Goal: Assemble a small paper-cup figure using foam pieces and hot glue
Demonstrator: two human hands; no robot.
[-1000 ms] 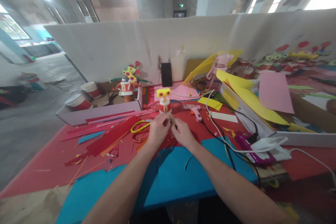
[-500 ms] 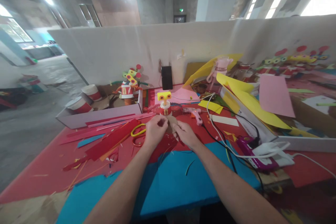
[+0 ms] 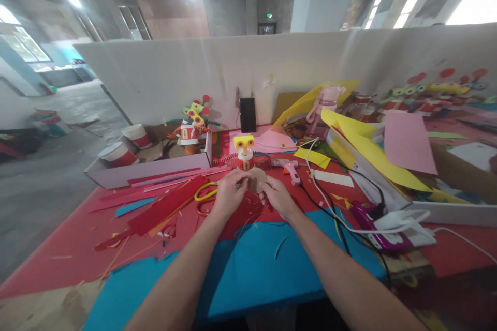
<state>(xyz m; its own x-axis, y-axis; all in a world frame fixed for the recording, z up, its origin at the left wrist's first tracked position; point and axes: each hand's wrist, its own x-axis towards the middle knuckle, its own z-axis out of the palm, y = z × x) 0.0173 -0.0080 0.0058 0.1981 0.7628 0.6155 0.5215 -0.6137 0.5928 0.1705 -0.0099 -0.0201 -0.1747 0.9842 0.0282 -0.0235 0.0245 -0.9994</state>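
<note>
Between my two hands is a round piece of brown cardboard (image 3: 257,180). My left hand (image 3: 232,191) is closed on its left edge with the fingertips. On the opposite edge, my right hand (image 3: 276,196) pinches the same disc. Just behind it stands a paper-cup figure (image 3: 244,158) with a red and white body, a yellow head with round eyes, and coiled arms. A pink glue gun (image 3: 291,171) lies right of the figure, its small orange light showing. Scissors with yellow and orange handles (image 3: 205,192) rest beside my left hand.
Red paper strips (image 3: 166,207) and scraps spread over the left. A white box (image 3: 155,175) holds cups and similar figures. Cables run to a purple power strip (image 3: 382,230) at right. Yellow sheets (image 3: 365,150) overhang another box. A dark phone (image 3: 247,115) leans against the white partition.
The cardboard disc has turned more face-on to me and shows more of its round surface. My hands have shifted slightly around its edge.
</note>
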